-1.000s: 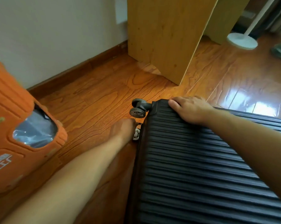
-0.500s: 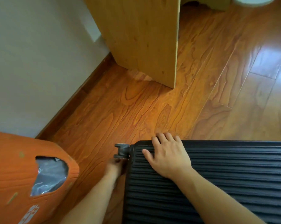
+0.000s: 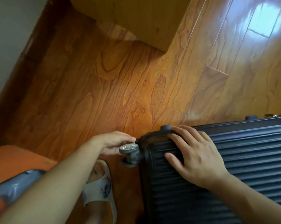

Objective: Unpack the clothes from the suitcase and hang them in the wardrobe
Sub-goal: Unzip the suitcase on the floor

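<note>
A black ribbed hard-shell suitcase (image 3: 249, 159) lies closed on the wooden floor at the lower right. My right hand (image 3: 196, 156) rests flat on its ribbed top near the left corner, fingers spread. My left hand (image 3: 114, 143) reaches beside that corner, its fingers at the grey wheel (image 3: 128, 148) and the suitcase's edge; what the fingertips grip is hidden behind the wheel. No clothes are visible. A light wooden wardrobe panel (image 3: 136, 18) stands at the top.
An orange suitcase (image 3: 12, 167) with a grey patch sits at the lower left against the wall (image 3: 8, 29). My foot in a white slipper (image 3: 101, 188) stands between the two suitcases. Glossy wooden floor (image 3: 136, 94) spreads ahead.
The view has tilted down and closer. My left hand has risen to the wheel at the suitcase's corner. My right hand stays flat on the lid, shifted slightly right.
</note>
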Motion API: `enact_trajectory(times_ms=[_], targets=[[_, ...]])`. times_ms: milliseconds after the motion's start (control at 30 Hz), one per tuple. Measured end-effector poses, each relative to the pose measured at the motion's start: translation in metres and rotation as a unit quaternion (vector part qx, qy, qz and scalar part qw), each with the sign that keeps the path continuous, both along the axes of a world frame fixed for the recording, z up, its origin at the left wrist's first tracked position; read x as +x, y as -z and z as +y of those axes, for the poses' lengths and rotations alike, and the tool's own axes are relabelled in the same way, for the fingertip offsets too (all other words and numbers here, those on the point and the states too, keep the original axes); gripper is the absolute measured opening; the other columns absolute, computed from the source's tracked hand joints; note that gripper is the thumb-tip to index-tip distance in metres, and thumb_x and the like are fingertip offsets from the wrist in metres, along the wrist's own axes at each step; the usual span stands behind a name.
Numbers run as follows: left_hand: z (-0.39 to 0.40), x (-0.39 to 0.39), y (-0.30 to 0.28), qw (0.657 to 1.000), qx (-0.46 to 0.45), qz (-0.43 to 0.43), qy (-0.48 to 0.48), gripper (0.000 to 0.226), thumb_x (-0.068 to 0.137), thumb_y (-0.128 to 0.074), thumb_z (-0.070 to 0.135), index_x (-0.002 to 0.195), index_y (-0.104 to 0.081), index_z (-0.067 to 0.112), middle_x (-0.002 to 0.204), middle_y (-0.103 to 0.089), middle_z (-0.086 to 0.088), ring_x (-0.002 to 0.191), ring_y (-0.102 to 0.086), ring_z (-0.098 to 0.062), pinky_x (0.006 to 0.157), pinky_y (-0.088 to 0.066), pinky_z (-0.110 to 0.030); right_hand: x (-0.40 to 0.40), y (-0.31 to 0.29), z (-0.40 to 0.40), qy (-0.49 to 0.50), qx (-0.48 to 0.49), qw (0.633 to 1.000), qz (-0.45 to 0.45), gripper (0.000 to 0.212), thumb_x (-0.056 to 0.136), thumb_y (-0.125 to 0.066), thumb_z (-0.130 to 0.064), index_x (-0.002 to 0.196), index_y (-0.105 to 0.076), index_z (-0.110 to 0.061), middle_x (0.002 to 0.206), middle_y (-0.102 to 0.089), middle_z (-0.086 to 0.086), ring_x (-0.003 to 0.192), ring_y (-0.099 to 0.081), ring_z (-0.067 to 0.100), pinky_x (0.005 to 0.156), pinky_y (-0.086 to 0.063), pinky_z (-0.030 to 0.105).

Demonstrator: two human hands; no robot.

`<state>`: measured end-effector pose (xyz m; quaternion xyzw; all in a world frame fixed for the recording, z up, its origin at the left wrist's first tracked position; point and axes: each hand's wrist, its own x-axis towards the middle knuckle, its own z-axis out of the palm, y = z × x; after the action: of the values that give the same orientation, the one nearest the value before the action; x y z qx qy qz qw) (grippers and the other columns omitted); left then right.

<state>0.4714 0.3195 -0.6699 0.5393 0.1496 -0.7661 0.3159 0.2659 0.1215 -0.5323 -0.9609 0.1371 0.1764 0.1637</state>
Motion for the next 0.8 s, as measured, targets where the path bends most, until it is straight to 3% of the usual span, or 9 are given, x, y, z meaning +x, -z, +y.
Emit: enact_trajectory(times_ms=[133,233,333,467,533,667,800], targets=[[-0.017,0.007,0.003,0.989,0.033,0.024,0.143,0.013,0.095,-0.061,-0.002,0.09,-0.067,0.008,0.075,-0.067,-0.008,0.062,-0.066,-0.012,0.052,-0.054,-0.023,0.006,-0.005,0.003,0.009,-0.003,1.0,0.027,0.058,0.096,-0.042,-0.063,0.129,-0.063,-0.019,0.145,-0.052,-0.002,0.138,-0.043,0.02,0.105,-0.039,0.041],[-0.03,0.014,-0.002,0.946,0.045,0.035,0.318,0.02,0.097,-0.051,-0.002,0.088,-0.064,0.01,0.074,-0.055,-0.005,0.061,-0.053,-0.012,0.048,-0.047,-0.021,0.009,-0.006,0.003,0.011,-0.007,0.999,0.038,0.057,0.095,-0.044,-0.062,0.128,-0.063,-0.02,0.145,-0.051,-0.002,0.139,-0.042,0.02,0.105,-0.039,0.041],[-0.045,0.013,-0.008,0.915,0.076,-0.012,0.395,0.018,0.094,-0.051,0.003,0.078,-0.058,0.008,0.065,-0.051,-0.006,0.053,-0.046,-0.016,0.048,-0.039,-0.023,0.01,-0.007,0.004,0.02,-0.009,0.999,0.038,0.055,0.097,-0.043,-0.061,0.127,-0.063,-0.02,0.144,-0.052,-0.002,0.138,-0.042,0.02,0.105,-0.04,0.041],[-0.067,0.021,-0.017,0.934,0.125,0.024,0.333,0.027,0.09,-0.047,0.012,0.064,-0.049,0.014,0.052,-0.036,0.001,0.048,-0.034,-0.013,0.049,-0.028,-0.024,0.014,-0.012,-0.005,0.066,-0.007,0.998,-0.001,0.048,0.104,-0.034,-0.05,0.129,-0.06,-0.019,0.135,-0.057,-0.003,0.126,-0.051,0.018,0.1,-0.041,0.036],[-0.086,0.029,-0.021,0.948,0.13,0.014,0.291,0.032,0.094,-0.043,0.014,0.063,-0.048,0.015,0.054,-0.033,0.003,0.051,-0.032,-0.013,0.05,-0.027,-0.023,0.007,-0.01,-0.018,0.105,-0.074,0.992,-0.001,0.045,0.104,-0.037,-0.045,0.13,-0.059,-0.016,0.129,-0.059,0.0,0.121,-0.052,0.023,0.103,-0.037,0.04],[-0.143,0.009,-0.037,0.943,0.096,-0.079,0.309,0.035,0.098,-0.042,0.013,0.065,-0.051,0.014,0.055,-0.034,0.002,0.052,-0.033,-0.012,0.051,-0.029,-0.023,-0.025,0.0,-0.04,0.251,-0.155,0.955,0.033,0.048,0.1,-0.036,-0.048,0.123,-0.065,-0.017,0.129,-0.063,0.002,0.129,-0.048,0.026,0.117,-0.024,0.048],[-0.195,-0.04,-0.052,0.938,0.03,-0.188,0.288,0.034,0.098,-0.035,0.006,0.069,-0.051,0.01,0.059,-0.042,-0.004,0.053,-0.036,-0.014,0.049,-0.028,-0.021,-0.033,0.002,-0.045,0.244,-0.095,0.965,-0.016,0.044,0.098,-0.042,-0.051,0.114,-0.071,-0.021,0.12,-0.067,-0.006,0.124,-0.052,0.019,0.117,-0.025,0.046]])
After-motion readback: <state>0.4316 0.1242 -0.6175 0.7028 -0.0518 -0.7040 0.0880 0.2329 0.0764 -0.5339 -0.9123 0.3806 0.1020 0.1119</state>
